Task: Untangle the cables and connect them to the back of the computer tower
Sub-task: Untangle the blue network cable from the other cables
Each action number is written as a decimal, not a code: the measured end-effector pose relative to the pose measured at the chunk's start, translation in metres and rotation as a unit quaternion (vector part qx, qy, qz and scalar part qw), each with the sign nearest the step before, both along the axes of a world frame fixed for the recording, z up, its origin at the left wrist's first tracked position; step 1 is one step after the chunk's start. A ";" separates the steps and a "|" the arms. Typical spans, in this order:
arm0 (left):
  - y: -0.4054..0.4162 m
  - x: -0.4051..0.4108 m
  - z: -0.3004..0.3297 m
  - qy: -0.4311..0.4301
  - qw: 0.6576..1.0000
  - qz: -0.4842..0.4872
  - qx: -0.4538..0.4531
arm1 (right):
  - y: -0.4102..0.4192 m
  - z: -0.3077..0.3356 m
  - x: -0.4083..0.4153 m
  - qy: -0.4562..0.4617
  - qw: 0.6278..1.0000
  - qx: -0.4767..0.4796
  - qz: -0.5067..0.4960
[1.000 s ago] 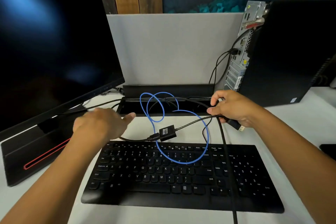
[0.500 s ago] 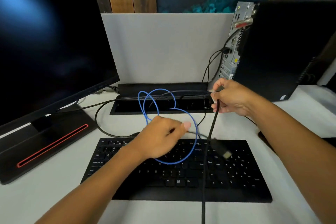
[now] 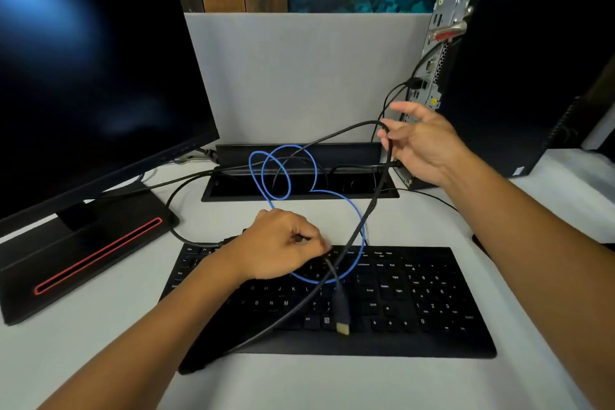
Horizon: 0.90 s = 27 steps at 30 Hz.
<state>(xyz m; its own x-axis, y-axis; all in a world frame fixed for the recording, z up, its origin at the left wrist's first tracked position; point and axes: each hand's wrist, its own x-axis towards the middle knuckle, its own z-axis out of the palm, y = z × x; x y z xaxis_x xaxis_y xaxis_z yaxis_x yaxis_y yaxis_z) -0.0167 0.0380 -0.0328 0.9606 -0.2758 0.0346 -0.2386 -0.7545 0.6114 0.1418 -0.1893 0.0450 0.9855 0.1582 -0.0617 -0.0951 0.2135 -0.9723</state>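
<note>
My left hand (image 3: 283, 243) rests at the keyboard's far edge and pinches a thin black cable whose gold-tipped plug (image 3: 342, 326) lies on the keys just below it. My right hand (image 3: 426, 143) is raised in front of the computer tower's rear panel (image 3: 436, 60) with its fingers spread. A thick black cable (image 3: 372, 206) is draped over its thumb and runs down across the keyboard toward me. A blue cable (image 3: 283, 173) lies in loose loops between the desk's cable tray and the keyboard, crossing the black cables. Two black cables are plugged into the tower's back.
The black keyboard (image 3: 416, 309) sits in front of me. A large dark monitor (image 3: 83, 76) on a red-striped base (image 3: 83, 260) fills the left. The open cable tray (image 3: 299, 193) runs along a grey divider. The black tower (image 3: 532, 76) stands at the right.
My right hand has lifted and opened its fingers, so the thick cable now hangs over it. The gold-tipped plug has moved left and toward me, under my left hand.
</note>
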 end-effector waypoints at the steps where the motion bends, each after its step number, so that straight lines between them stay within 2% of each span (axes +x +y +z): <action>1: -0.003 0.000 0.001 -0.005 1.000 0.008 0.020 | 0.001 -0.002 -0.001 -0.003 1.000 0.010 0.007; 5: -0.016 -0.002 0.001 -0.040 0.993 -0.017 0.111 | 0.001 -0.009 -0.005 -0.037 0.999 0.018 0.029; 7: -0.023 -0.001 -0.003 -0.063 0.990 -0.034 0.125 | 0.000 -0.011 -0.006 -0.053 0.998 0.000 0.041; 8: -0.025 0.000 -0.004 -0.072 0.991 -0.041 0.101 | 0.000 -0.012 -0.005 -0.062 0.997 -0.028 0.037; 10: -0.026 0.002 -0.003 -0.079 0.996 -0.030 0.016 | -0.001 -0.017 -0.008 -0.080 0.984 -0.161 -0.008; 12: -0.024 0.005 0.001 -0.117 0.993 0.002 -0.033 | 0.002 -0.021 -0.023 -0.053 0.952 -0.297 -0.061; 13: -0.024 0.006 0.002 -0.141 0.989 0.014 -0.035 | 0.006 -0.023 -0.036 -0.021 0.946 -0.318 -0.066; 14: -0.024 0.008 0.001 -0.162 0.986 0.024 -0.033 | 0.010 -0.025 -0.050 0.016 0.948 -0.315 -0.042; 16: -0.027 0.010 -0.001 -0.184 0.982 0.038 -0.028 | 0.015 -0.033 -0.073 0.072 0.955 -0.274 0.089; 18: -0.028 0.010 -0.002 -0.183 0.982 0.037 -0.021 | 0.018 -0.037 -0.089 0.065 0.958 -0.209 0.187; 20: -0.028 0.006 0.001 -0.152 0.988 0.015 -0.025 | 0.013 -0.033 -0.085 0.051 0.979 -0.128 0.153; 23: -0.019 -0.003 0.006 -0.031 0.996 -0.052 -0.062 | 0.003 -0.010 -0.070 0.077 0.997 0.005 0.019; 25: -0.013 -0.007 0.006 0.012 0.996 -0.082 -0.038 | -0.002 0.004 -0.062 0.076 0.996 0.044 0.000; 27: -0.009 -0.007 0.002 0.013 0.997 -0.073 -0.009 | -0.002 0.015 -0.060 0.066 0.997 0.033 0.027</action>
